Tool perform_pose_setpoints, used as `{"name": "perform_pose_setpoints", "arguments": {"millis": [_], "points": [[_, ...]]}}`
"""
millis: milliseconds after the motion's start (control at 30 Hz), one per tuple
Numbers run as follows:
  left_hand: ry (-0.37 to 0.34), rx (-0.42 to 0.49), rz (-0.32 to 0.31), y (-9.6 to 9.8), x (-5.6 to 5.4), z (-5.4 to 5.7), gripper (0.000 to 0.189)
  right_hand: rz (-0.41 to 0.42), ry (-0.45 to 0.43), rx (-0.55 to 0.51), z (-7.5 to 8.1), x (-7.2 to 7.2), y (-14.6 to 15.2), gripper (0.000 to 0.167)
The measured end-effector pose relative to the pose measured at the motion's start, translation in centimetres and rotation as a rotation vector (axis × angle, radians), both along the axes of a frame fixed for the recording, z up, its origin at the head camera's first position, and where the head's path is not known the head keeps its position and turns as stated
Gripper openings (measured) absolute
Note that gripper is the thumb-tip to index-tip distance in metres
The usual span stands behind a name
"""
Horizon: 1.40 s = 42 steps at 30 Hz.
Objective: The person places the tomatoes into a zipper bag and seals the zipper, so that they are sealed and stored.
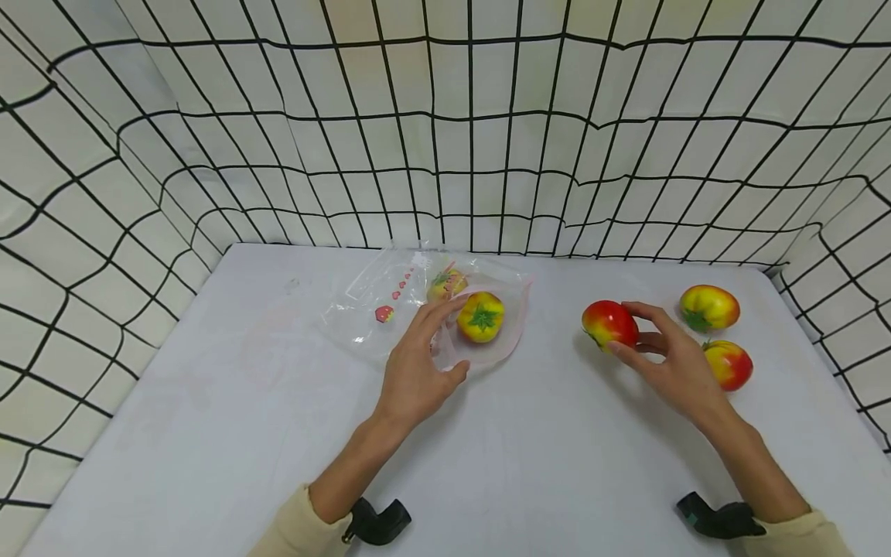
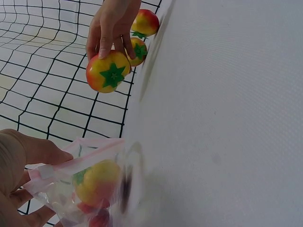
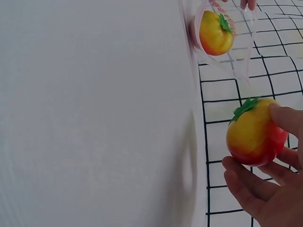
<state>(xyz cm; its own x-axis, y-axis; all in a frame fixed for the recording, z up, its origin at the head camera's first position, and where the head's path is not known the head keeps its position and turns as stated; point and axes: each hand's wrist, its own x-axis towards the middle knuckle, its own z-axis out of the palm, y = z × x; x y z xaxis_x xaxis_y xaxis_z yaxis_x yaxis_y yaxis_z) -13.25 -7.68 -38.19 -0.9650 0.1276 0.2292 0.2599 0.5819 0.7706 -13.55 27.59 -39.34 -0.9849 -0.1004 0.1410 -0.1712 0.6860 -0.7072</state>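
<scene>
Pinching a fruit [image 1: 609, 323], the right hand [image 1: 671, 360] hovers in from the counter's [image 1: 543, 464] right edge; the left hand's [image 1: 418, 371] spread fingers meet the bag [image 1: 400, 298] near the far edge. Its limp mouth could sag if they slip; a loose pinch could drop the fruit.

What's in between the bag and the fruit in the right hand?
Just bare white table: the head view shows no other thing between the bag and the fruit that the right hand holds.

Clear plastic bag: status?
Right hand grips round red-yellow fruit. Left hand holds clear pink-edged plastic bag, yellow fruit inside. Nothing visible between them.
</scene>
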Motion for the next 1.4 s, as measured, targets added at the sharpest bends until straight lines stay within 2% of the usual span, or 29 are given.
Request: {"name": "perform_pose_setpoints", "arguments": {"millis": [233, 633, 1100, 1400], "points": [[0.008, -0.004, -0.001, 0.0, 0.0, 0.0, 0.079, 0.018, -0.064, -0.017, 0.2, 0.1, -0.7, 0.069], [-0.001, 0.004, 0.003, 0.0, 0.1, 0.0, 0.079, 0.044, -0.113, -0.045, -0.2, 0.1, -1.8, 0.07], [0.007, 0.007, -0.004, 0.0, 0.1, -0.1, 0.078, 0.114, -0.041, -0.1, -1.1, -0.3, -3.3, 0.065], [0.012, 0.005, -0.008, 0.0, 0.1, -0.1, 0.078, 0.144, -0.041, -0.122, -1.4, -0.3, -4.1, 0.063]]}}
